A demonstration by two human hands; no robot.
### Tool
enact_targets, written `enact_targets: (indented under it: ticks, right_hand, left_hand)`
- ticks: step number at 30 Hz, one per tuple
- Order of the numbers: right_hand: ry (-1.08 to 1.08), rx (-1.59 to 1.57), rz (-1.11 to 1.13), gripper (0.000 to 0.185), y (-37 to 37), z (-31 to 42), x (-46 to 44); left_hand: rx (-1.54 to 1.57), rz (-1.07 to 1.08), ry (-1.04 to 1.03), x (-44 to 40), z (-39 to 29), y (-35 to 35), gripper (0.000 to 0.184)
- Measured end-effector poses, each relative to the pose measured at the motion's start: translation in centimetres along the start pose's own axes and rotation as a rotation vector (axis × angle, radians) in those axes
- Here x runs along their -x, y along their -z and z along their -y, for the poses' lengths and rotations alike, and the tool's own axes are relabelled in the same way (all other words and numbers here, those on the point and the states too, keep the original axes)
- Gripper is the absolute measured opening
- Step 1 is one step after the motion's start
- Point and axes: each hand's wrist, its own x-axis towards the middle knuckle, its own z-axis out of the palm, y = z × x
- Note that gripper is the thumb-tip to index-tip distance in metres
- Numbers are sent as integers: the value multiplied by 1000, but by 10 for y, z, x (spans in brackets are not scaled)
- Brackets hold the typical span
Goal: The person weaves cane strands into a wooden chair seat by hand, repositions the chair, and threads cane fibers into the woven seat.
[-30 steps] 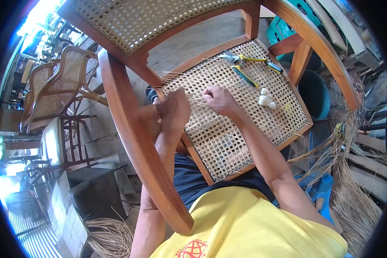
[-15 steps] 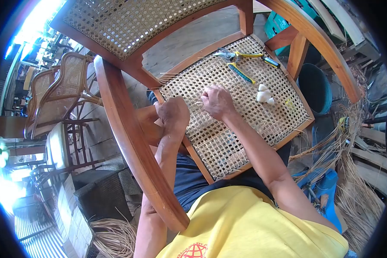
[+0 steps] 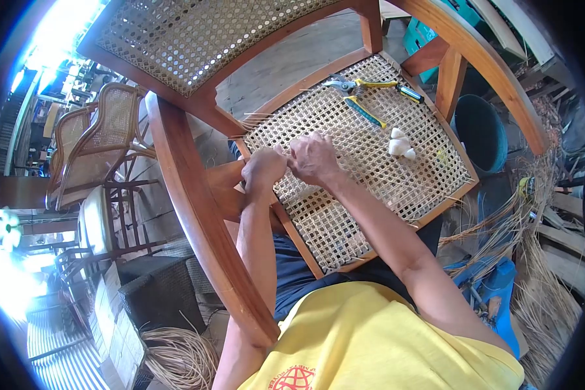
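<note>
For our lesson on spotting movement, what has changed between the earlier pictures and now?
The right hand has moved leftwards over the woven seat, to meet or nearly meet the left hand. Whether either hand gripped or released anything is unclear. The shears and white lumps stayed put on the seat.

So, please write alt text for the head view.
A left-hand grip and a right-hand grip are close together over the woven seat of a wooden chair. Shears and a white lump lie on the seat.
</note>
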Motion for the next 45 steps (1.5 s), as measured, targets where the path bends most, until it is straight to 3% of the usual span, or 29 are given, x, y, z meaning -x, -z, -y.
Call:
enact_targets:
  ticks: [2,4,5,8,10,12,14,18,20,24,28,30,31,32,34,35,36,38,39,43,45]
  right_hand:
    - [-6,53,14,32,-2,1,2]
    - [-41,-51,-61,33,-4,2,5]
    - [-64,-85,-72,29,-1,4,8]
    - [-92,-104,-48,23,3,7,8]
    - [-111,-117,-35,20,3,7,7]
    - [-115,-123,-68,18,-5,3,6]
    - [-123,-112,-93,15,-8,1,3]
    - [-114,-132,27,14,2,-7,3]
    - [95,-197,-176,9,-6,-15,-1]
    - [332,-142,-109,6,-8,-17,-14]
    - [369,-439,-184,8,-8,-13,-23]
    - [77,-1253,-64,9,-1,-12,-23]
    - [-26,-1395,-54,12,7,-11,-22]
    - [-28,-1398,-55,12,8,-15,-24]
    - [-89,-1119,-80,17,11,-21,-23]
    - [-93,-888,-62,20,7,-24,-25]
    - [-94,-890,-65,20,7,-21,-25]
    - [-130,-313,-59,21,3,-10,-25]
    - [-111,-189,-120,22,-1,-11,-26]
    - [-121,-163,-96,20,-4,-14,-26]
    - [-62,-176,-213,21,-1,-14,-23]
  left_hand:
    - [-48,-13,-56,-2,0,2,41]
    - [105,135,175,14,-15,27,43]
    - [104,130,181,17,-14,27,43]
    - [3,4,149,29,-14,27,37]
    - [-93,-406,90,41,-15,33,33]
    - [-58,-349,156,43,-18,60,33]
    - [298,-488,271,57,-28,92,34]
    - [355,-644,216,70,-37,99,35]
    - [353,-630,200,70,-36,100,33]
    - [306,-509,182,73,-33,110,28]
    - [265,-547,122,58,-15,93,25]
    - [167,-426,89,59,-13,77,25]
    - [165,-424,90,60,-14,72,25]
    - [142,-392,66,60,-15,68,25]
    - [114,-355,38,59,-14,59,26]
    - [8,-332,9,54,-13,54,25]
    - [-97,-308,-18,50,-12,49,24]
    - [-194,-266,5,44,-11,40,22]
    - [-289,-225,28,42,-10,38,21]
    - [-311,-130,61,44,-20,47,19]
    - [-226,-37,101,46,-25,56,22]
